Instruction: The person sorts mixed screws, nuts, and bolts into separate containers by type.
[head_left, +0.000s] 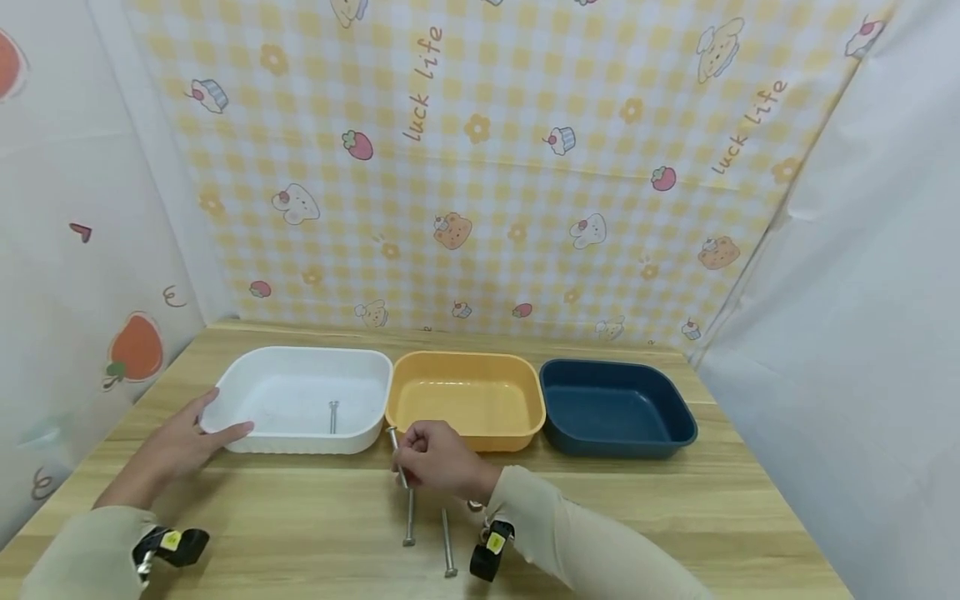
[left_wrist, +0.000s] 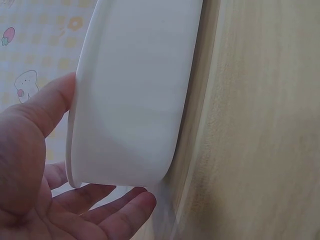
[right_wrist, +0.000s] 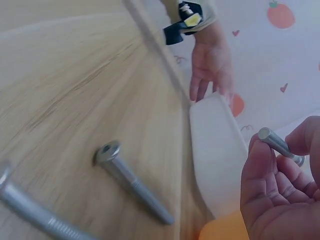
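My right hand [head_left: 442, 458] pinches a silver bolt [head_left: 398, 458] between thumb and fingers, just in front of the yellow bin [head_left: 465, 358]. The right wrist view shows this held bolt [right_wrist: 278, 143] end-on, clear of the tabletop. At the far left, my left hand [head_left: 176, 446] holds the near left corner of the white bin [head_left: 300, 443], thumb on its rim and fingers around the side. Inside that bin lies one bolt [head_left: 333, 417]. Two more bolts, one [head_left: 409, 521] below my right hand and another [head_left: 447, 546] nearer me, lie on the wood.
A dark blue bin [head_left: 618, 446] stands to the right of the yellow one, all three bins side by side in a row. Behind them hangs a checked cloth [head_left: 480, 183]. White cloth walls [head_left: 847, 250] flank the wooden table [head_left: 300, 525].
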